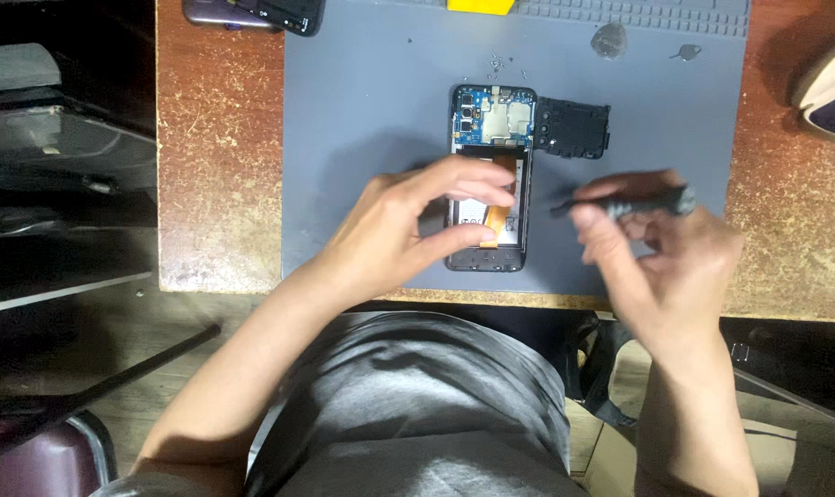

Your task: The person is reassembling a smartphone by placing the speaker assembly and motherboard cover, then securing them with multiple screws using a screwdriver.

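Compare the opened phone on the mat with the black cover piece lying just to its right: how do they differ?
The opened phone is long, showing a blue board, metal shields and an orange flex; the black cover piece is short, squarish and plain black. The left hand rests fingers on the phone's lower half; the cover piece lies untouched. The right hand holds a dark tool, touching neither. Both lie flat on the grey mat, side by side.

Both forearms are bare from elbow to wrist, with no sleeve reaching them, and neither wrist carries a watch or band. The left hand and right hand wear no gloves, and no rings show on the fingers. Below the hands the person wears a plain grey garment, soft and creased, without any visible print.
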